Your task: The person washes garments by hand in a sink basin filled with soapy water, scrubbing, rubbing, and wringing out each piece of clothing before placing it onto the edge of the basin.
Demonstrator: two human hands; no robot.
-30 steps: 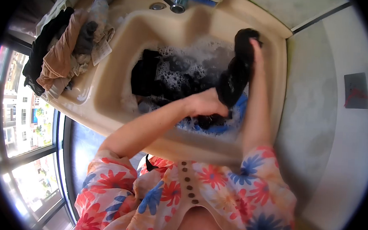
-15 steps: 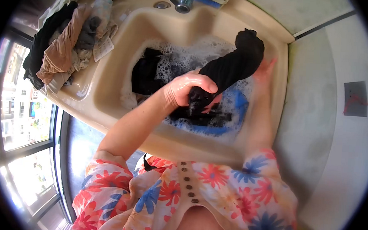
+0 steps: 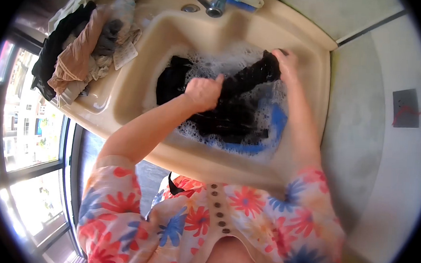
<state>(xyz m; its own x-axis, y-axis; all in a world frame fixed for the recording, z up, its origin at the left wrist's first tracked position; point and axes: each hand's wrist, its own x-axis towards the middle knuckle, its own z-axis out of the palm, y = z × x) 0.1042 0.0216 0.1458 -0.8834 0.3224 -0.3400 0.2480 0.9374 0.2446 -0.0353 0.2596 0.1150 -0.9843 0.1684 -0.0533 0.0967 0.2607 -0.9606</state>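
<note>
A wet black cloth (image 3: pixel 252 78) stretches between my two hands, low over the soapy water. My left hand (image 3: pixel 204 92) is closed on its left end, near the middle of the basin. At its upper right end, my right hand (image 3: pixel 285 65) grips the fabric beside the basin's right wall. More black fabric (image 3: pixel 174 81) lies in the suds on the left, and some is under the stretched piece. Something blue (image 3: pixel 278 121) shows in the water at the lower right of the basin.
The beige sink (image 3: pixel 208 167) has a metal faucet (image 3: pixel 215 8) at its far edge, with a blue-bristled brush (image 3: pixel 243 3) beside it. A pile of clothes (image 3: pixel 76 60) rests on the left ledge. A wall stands at the right, windows at the left.
The black cloth has come down from above the basin to the water and is now stretched out. My right hand, open half a second ago, has closed on its end.
</note>
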